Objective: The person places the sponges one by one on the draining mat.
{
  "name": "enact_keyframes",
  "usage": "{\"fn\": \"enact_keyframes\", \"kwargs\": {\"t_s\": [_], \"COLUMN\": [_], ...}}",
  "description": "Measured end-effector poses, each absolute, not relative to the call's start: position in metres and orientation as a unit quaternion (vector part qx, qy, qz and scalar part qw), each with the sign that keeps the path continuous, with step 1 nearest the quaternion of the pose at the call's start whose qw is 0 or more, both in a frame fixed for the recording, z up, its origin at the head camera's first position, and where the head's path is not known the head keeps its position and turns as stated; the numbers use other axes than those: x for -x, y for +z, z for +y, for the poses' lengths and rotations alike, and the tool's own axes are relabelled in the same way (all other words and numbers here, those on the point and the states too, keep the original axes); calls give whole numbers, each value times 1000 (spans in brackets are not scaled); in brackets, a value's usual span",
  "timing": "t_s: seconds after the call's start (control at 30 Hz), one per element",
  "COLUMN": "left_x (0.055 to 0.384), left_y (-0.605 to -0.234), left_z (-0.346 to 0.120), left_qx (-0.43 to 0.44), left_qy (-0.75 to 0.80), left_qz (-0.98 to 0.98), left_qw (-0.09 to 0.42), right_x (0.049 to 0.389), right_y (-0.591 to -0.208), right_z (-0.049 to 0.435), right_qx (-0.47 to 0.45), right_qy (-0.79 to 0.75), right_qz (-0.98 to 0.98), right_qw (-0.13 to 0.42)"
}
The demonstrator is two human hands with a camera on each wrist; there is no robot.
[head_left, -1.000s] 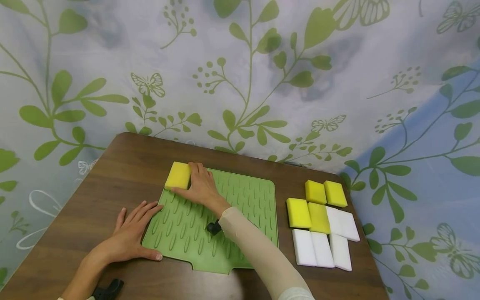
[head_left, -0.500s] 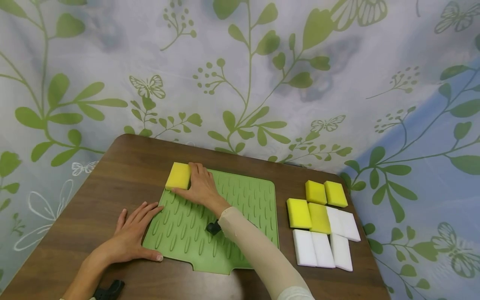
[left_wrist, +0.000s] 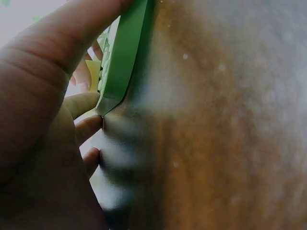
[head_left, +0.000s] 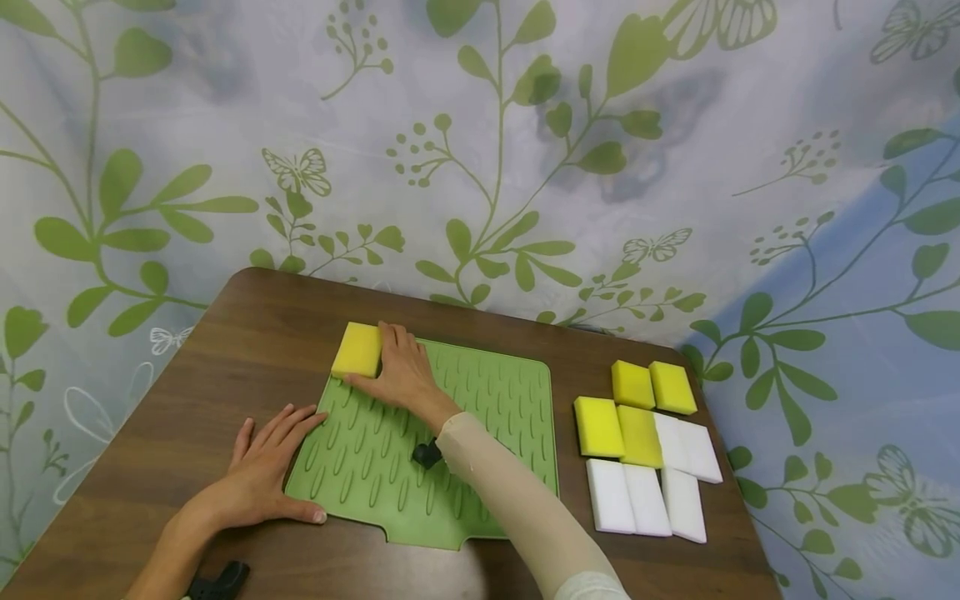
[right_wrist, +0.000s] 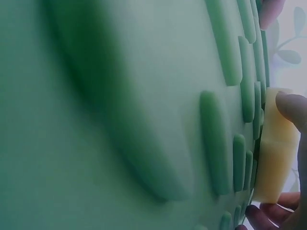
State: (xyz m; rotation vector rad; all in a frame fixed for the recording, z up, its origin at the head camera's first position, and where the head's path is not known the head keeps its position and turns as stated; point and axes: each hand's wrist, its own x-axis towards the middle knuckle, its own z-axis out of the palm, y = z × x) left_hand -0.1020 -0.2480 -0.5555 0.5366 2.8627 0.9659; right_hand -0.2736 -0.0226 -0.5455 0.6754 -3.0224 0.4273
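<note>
A yellow sponge (head_left: 357,350) lies at the far left corner of a green mat (head_left: 495,400) with raised oval ridges. My right hand (head_left: 405,375) holds the sponge by its near right corner, thumb (right_wrist: 290,108) against the near side and fingers along the right side. My left hand (head_left: 258,479) rests on the table with fingers spread, straddling the mat's near left corner. Its fingertips touch the mat's left edge, and its thumb lies by the near edge. In the left wrist view, the mat's green rim (left_wrist: 125,52) shows between thumb and fingers.
On the right of the brown table (head_left: 285,304), several yellow sponges (head_left: 598,427) lie beside several white sponge-like blocks (head_left: 609,496). Behind the table hangs a leaf-patterned cloth (head_left: 360,225). A black wrist device (head_left: 219,581) sits at the left wrist.
</note>
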Motion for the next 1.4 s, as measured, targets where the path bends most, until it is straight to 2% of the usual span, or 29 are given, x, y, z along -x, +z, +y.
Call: {"fn": "enact_keyframes", "kwargs": {"t_s": [0.47, 0.7, 0.93, 1.4], "left_x": [101, 101, 100, 99], "left_y": [-554, -556, -555, -555], "left_z": [-246, -248, -248, -245], "left_qx": [-171, -172, -175, -176], "left_qy": [318, 324, 330, 327], "left_qz": [932, 929, 927, 927], "left_qw": [45, 45, 43, 45], "right_x": [271, 269, 269, 273], "right_y": [-543, -541, -534, -521], "right_z": [-10, 12, 51, 161], "right_qx": [-223, -228, -219, -160], "right_qy": [174, 185, 192, 243], "right_qz": [-959, -956, -956, -957], "right_qw": [-12, -28, -28, 2]}}
